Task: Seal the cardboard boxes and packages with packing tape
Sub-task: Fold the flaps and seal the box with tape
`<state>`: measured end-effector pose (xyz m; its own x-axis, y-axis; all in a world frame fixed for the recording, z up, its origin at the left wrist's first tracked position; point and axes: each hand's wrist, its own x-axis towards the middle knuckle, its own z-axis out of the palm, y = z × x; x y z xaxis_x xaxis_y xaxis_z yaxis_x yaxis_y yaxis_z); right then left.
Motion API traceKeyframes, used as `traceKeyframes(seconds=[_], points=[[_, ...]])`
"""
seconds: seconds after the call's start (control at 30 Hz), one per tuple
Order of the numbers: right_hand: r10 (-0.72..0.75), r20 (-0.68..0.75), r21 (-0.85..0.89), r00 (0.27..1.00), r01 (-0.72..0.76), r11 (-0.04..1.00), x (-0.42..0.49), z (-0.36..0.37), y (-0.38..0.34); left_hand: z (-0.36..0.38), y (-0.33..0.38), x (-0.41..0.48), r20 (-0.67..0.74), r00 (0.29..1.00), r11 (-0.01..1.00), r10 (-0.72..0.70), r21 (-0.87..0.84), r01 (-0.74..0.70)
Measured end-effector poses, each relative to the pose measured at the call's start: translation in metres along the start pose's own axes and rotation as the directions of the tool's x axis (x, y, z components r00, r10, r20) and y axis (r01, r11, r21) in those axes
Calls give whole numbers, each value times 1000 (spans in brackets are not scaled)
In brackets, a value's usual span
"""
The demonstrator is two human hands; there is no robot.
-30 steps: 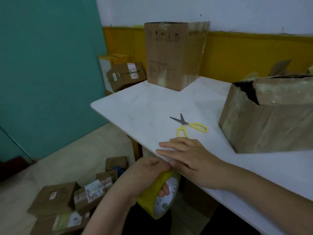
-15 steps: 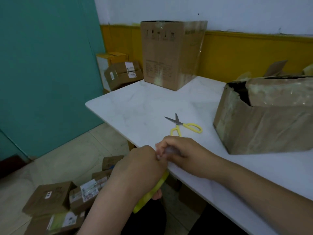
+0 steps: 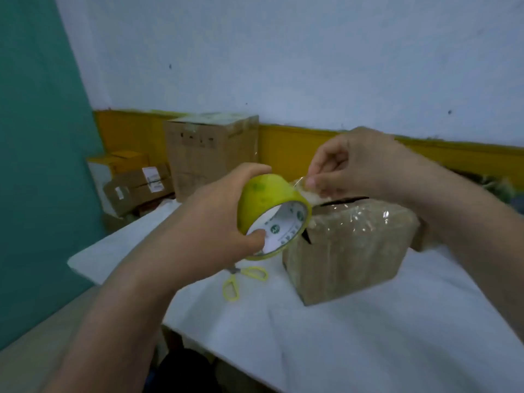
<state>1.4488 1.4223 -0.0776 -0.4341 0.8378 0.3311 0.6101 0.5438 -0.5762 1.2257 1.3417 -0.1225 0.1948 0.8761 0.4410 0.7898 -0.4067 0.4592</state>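
My left hand (image 3: 209, 222) grips a yellow-green roll of packing tape (image 3: 266, 199) in the air above the white table (image 3: 368, 330), its thumb inside the white core. At the roll's upper right edge, my right hand (image 3: 357, 163) pinches the loose clear tape end (image 3: 304, 190). Just behind and below the roll sits a worn cardboard box (image 3: 348, 248) wrapped in shiny clear tape, with a dark gap along its top. A tall cardboard box (image 3: 209, 154) stands at the table's far corner, taped over.
Yellow-handled scissors (image 3: 243, 279) lie on the table under the roll, left of the worn box. Stacked parcels with labels (image 3: 139, 185) sit on the floor by the teal wall (image 3: 34, 165). The table's near edge runs diagonally from the far left corner towards me.
Both hands have risen from the table's front edge to above the table, carrying the roll up. My right hand now pinches the tape end. The view has tilted up.
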Motion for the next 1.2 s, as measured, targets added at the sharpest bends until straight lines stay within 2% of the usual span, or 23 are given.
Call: traceKeyframes(seconds=[0.07, 0.17, 0.23, 0.37, 0.43, 0.53, 0.6, 0.67, 0.8, 0.9, 0.97, 1.03, 1.2], points=[[53, 4, -7, 999, -53, 999, 1, -35, 6, 7, 14, 25, -148, 987, 995, 66, -59, -76], [126, 52, -41, 991, -124, 991, 5, -69, 22, 23, 32, 65, -327, 945, 973, 18, -212, -92], [220, 39, -74, 975, -216, 974, 8, -82, 39, 39, 40, 88, -349, 937, 957, -17, -278, -86], [382, -76, -261, 921, -388, 884, 14, -96, 73, 78, 48, 119, -379, 925, 949, -4, -294, -117], [418, -96, -243, 903, -429, 870, 16, -98, 89, 97, 47, 125, -377, 926, 946, -22, -308, -103], [523, -9, 45, 852, -522, 852, 15, -89, 113, 122, 43, 129, -364, 929, 929, -59, -361, -82], [597, 60, 247, 800, -591, 768, 13, -79, 127, 134, 39, 128, -327, 941, 907, -82, -415, -65], [635, 75, 342, 769, -618, 708, 11, -70, 141, 146, 34, 126, -267, 956, 893, -119, -450, -15], [673, 32, 389, 739, -630, 672, 7, -57, 161, 162, 26, 123, -72, 978, 914, -194, -375, 154], [710, -24, 459, 704, -623, 633, 6, -49, 169, 160, 26, 128, 28, 977, 930, -211, -302, 209], [719, -122, 376, 684, -639, 671, 4, -46, 171, 161, 28, 133, 38, 973, 938, -226, -261, 228], [729, -147, 301, 668, -672, 677, -2, -41, 170, 165, 33, 136, 20, 973, 942, -229, -247, 227], [751, -193, 312, 631, -686, 657, -24, -30, 163, 174, 33, 137, -16, 976, 937, -216, -284, 203]])
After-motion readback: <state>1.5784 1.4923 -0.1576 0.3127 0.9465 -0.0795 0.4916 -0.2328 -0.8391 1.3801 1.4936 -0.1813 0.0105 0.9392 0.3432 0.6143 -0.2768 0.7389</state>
